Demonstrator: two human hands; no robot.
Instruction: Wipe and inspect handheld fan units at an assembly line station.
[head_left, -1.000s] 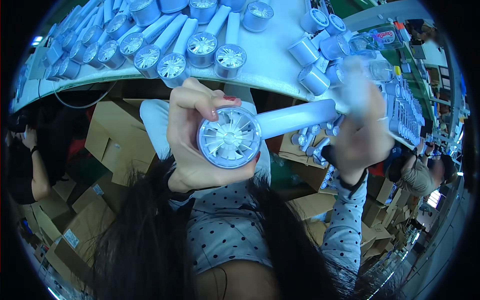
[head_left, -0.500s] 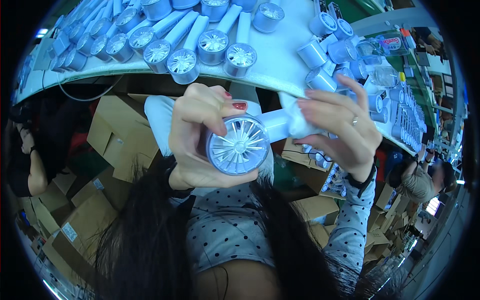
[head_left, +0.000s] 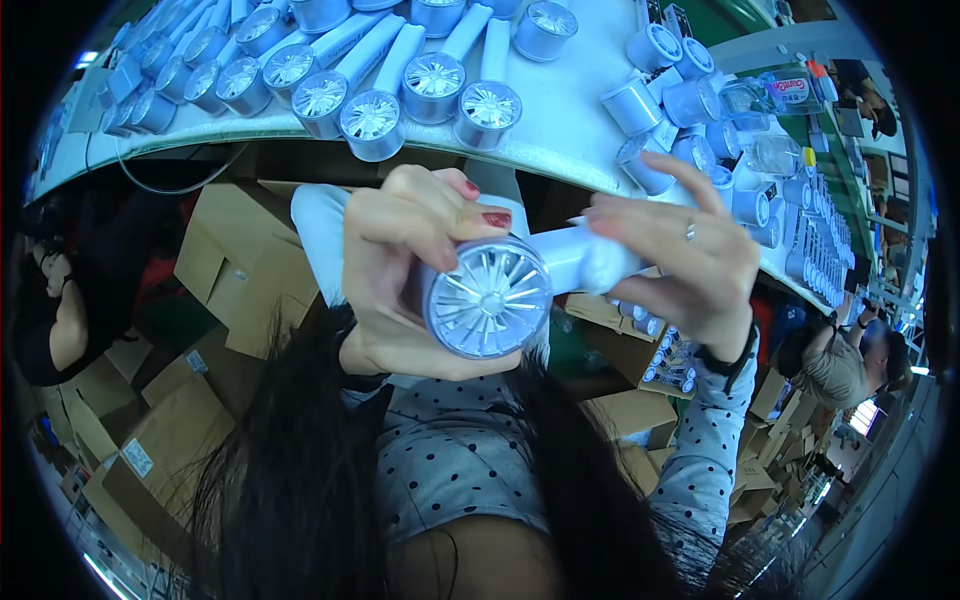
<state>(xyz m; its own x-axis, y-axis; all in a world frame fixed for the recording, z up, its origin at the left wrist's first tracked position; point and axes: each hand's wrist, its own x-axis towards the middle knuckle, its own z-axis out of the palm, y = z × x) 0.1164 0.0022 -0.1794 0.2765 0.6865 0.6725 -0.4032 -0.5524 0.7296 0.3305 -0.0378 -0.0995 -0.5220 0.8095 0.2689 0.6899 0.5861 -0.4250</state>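
Observation:
My left hand [head_left: 385, 265] is wrapped round the head of a pale blue handheld fan [head_left: 488, 300], its round front with radial silvery blades facing up toward me. The handle points right, toward my right hand [head_left: 690, 265]. Bunched in that hand's fingers is a white cloth [head_left: 603, 266], pressed round the handle's end. The index finger of my right hand sticks up, while its thumb and other fingers close on the cloth. Both hands hold the fan over my lap, in front of the table's edge. The handle's far end is hidden by cloth and fingers.
On the white table [head_left: 560, 110] lie rows of similar fans [head_left: 373, 125], with more round fan parts [head_left: 632, 108] at the right. Two clear bottles [head_left: 775, 155] stand there too. Cardboard boxes [head_left: 245, 265] fill the floor at left and right. Other people [head_left: 845, 360] sit at both sides.
The fan has shifted slightly right and down with my left hand. My right hand's cloth has become more bunched and sits a bit lower along the handle.

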